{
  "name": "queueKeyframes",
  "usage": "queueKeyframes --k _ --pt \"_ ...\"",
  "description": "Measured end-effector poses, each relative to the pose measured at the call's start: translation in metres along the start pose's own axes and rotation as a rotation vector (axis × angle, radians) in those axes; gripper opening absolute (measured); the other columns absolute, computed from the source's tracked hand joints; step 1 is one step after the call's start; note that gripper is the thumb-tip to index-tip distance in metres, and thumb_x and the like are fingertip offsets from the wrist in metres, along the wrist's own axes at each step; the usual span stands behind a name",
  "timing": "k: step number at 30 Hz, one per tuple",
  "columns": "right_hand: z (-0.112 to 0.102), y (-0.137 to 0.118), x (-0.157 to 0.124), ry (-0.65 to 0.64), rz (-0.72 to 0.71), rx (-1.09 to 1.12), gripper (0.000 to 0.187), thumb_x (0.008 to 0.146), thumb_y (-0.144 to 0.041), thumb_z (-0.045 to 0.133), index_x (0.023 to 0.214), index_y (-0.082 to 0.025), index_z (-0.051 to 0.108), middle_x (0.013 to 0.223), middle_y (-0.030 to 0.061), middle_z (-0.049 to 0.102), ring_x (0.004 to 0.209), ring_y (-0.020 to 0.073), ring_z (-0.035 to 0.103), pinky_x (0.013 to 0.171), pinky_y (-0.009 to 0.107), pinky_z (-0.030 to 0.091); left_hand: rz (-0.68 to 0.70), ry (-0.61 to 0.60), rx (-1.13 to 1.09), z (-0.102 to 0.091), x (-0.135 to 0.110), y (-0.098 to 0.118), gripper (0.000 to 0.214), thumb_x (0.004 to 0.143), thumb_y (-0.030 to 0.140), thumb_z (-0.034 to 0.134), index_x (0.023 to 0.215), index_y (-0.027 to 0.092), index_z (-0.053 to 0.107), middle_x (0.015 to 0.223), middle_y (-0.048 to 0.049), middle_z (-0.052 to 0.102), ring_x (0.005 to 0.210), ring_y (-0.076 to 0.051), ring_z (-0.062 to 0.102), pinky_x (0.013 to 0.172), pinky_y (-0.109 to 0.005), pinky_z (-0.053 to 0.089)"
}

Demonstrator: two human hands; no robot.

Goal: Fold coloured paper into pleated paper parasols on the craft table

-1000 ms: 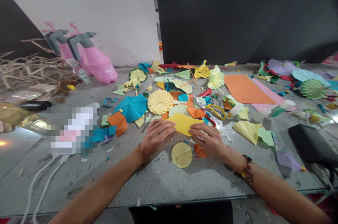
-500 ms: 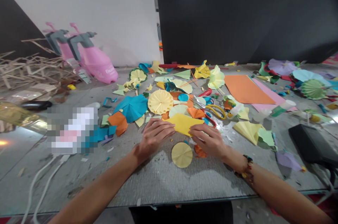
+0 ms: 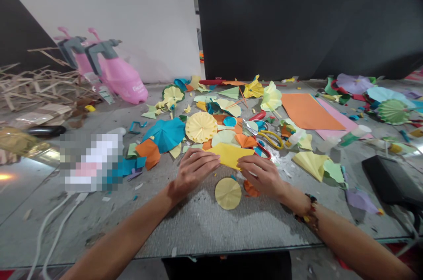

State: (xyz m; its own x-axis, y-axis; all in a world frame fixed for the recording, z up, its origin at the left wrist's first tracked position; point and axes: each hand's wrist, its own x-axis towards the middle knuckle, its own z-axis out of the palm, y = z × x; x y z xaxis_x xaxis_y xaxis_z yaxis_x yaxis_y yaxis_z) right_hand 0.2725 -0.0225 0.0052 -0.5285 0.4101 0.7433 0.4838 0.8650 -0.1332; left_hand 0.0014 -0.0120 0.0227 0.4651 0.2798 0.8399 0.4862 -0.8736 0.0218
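Note:
A sheet of bright yellow paper (image 3: 228, 155) is stretched between my two hands, just above the table. My left hand (image 3: 195, 169) pinches its left edge, thumb hidden beneath. On the other side my right hand (image 3: 259, 173) has its fingers closed on the right edge. Below the sheet lies a pale yellow creased paper disc (image 3: 228, 193), with a crumpled orange paper piece (image 3: 251, 188) beside it. Beyond my hands are a pleated cream paper round (image 3: 201, 127), a blue folded paper piece (image 3: 167, 134) and scissors with yellow handles (image 3: 271, 139).
Two pink spray bottles (image 3: 124, 78) stand at the back left near thin wooden sticks (image 3: 29, 86). A white power strip (image 3: 94, 161), partly blurred out, lies left. Orange paper sheets (image 3: 310, 112) and a black adapter (image 3: 391, 181) are on the right. Scraps cover the table's middle.

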Motion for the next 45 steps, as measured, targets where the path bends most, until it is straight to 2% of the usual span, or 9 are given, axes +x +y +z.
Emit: queueKeyframes --k 13,19,24,26,30,35,38,40,45 --pt "0.0 -0.001 0.001 -0.007 -0.006 0.012 0.022 0.099 -0.009 0.058 0.116 -0.022 0.065 0.106 0.0081 0.076 0.097 0.0178 0.074 0.083 0.03 0.062 -0.03 0.039 -0.015 0.002 -0.003 0.0 0.021 0.091 0.013 0.076 0.11 0.019 0.071 0.102 -0.0015 0.081 0.097 -0.017 0.076 0.088 -0.033 0.054" --pt "-0.002 -0.003 0.005 0.023 -0.024 -0.014 0.015 0.098 -0.009 0.061 0.106 -0.021 0.064 0.102 0.0079 0.076 0.091 0.0169 0.074 0.078 0.028 0.062 -0.04 -0.05 0.019 0.009 -0.008 -0.004 0.024 0.095 0.016 0.072 0.118 0.021 0.07 0.109 -0.002 0.081 0.1 -0.016 0.076 0.09 -0.034 0.053" --pt "0.0 -0.002 0.003 0.041 -0.025 -0.04 0.014 0.095 -0.014 0.069 0.107 -0.02 0.065 0.105 0.0084 0.076 0.097 0.0189 0.074 0.085 0.031 0.062 -0.039 -0.084 -0.015 0.015 -0.012 -0.006 0.025 0.098 0.015 0.068 0.122 0.02 0.068 0.112 -0.0039 0.08 0.104 -0.017 0.074 0.092 -0.034 0.051" --pt "0.0 0.0 0.001 0.02 -0.017 -0.048 0.013 0.096 -0.011 0.066 0.105 -0.02 0.065 0.106 0.0084 0.076 0.1 0.0193 0.073 0.086 0.032 0.061 -0.035 -0.103 -0.019 0.015 -0.011 -0.004 0.024 0.099 0.015 0.067 0.122 0.019 0.068 0.113 -0.0049 0.079 0.104 -0.017 0.074 0.092 -0.033 0.051" --pt "-0.001 0.002 -0.001 -0.024 -0.055 -0.046 0.024 0.094 0.002 0.056 0.096 -0.02 0.065 0.106 0.0071 0.076 0.102 0.0187 0.071 0.086 0.032 0.057 -0.041 -0.175 0.008 0.013 -0.007 -0.001 0.021 0.101 0.018 0.064 0.121 0.016 0.067 0.115 -0.0065 0.078 0.103 -0.017 0.073 0.092 -0.033 0.05" --pt "-0.004 -0.001 0.004 0.007 -0.05 -0.112 0.018 0.094 -0.004 0.063 0.089 -0.021 0.065 0.101 0.002 0.078 0.097 0.0166 0.071 0.08 0.031 0.047 0.009 -0.238 0.067 0.011 -0.006 0.0 0.022 0.104 0.017 0.058 0.124 0.015 0.066 0.117 -0.0073 0.077 0.104 -0.019 0.071 0.092 -0.034 0.049" --pt "-0.004 -0.001 0.006 0.026 -0.026 -0.161 0.013 0.094 -0.012 0.069 0.099 -0.023 0.069 0.097 -0.0004 0.079 0.092 0.0171 0.069 0.081 0.034 0.042 0.026 -0.255 0.063 0.01 -0.007 0.0 0.022 0.103 0.016 0.058 0.123 0.016 0.067 0.116 -0.0065 0.077 0.105 -0.018 0.071 0.096 -0.034 0.048" --pt "-0.004 -0.001 0.006 0.006 -0.018 -0.189 0.021 0.095 -0.014 0.069 0.113 -0.025 0.071 0.096 0.0 0.078 0.089 0.018 0.067 0.081 0.036 0.04 0.033 -0.253 0.061 0.008 -0.007 0.0 0.022 0.103 0.015 0.058 0.124 0.016 0.067 0.115 -0.0058 0.078 0.107 -0.018 0.071 0.098 -0.035 0.048" --pt "-0.005 -0.002 0.008 -0.027 -0.023 -0.21 0.032 0.098 -0.007 0.056 0.12 -0.026 0.071 0.092 0.0002 0.076 0.085 0.0172 0.062 0.081 0.036 0.037 0.056 -0.222 0.07 0.004 -0.004 0.003 0.021 0.103 0.014 0.058 0.121 0.017 0.068 0.112 -0.0047 0.079 0.106 -0.017 0.071 0.095 -0.034 0.048"
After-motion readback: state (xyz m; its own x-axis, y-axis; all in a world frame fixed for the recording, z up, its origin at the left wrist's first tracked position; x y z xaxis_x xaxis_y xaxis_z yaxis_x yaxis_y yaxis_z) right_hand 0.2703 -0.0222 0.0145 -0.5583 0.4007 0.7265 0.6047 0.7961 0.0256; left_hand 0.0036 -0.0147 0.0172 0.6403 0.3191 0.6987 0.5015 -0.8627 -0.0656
